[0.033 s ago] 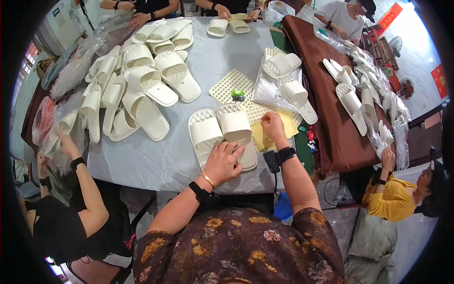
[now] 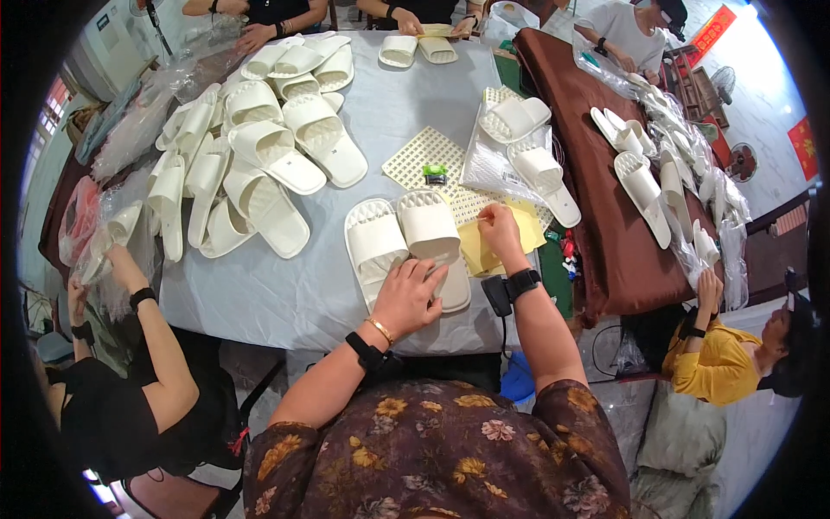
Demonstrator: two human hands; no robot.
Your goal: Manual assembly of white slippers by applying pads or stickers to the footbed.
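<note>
A pair of white slippers [image 2: 405, 235] lies side by side on the grey table [image 2: 277, 294] right in front of me. My left hand [image 2: 411, 296] rests on their heel ends, fingers curled over them. To the right, my right hand [image 2: 500, 228] hovers above a yellow sheet [image 2: 481, 253], with thumb and fingers pinched on a small pale piece too small to name. Both wrists wear black bands.
A heap of white slippers [image 2: 259, 164] fills the table's left half. A perforated white mat [image 2: 413, 156] with a small green object [image 2: 435, 171] and a clear bag of slippers [image 2: 519, 147] lie beyond. A brown-covered table [image 2: 596, 216] stands at right. Other people sit around.
</note>
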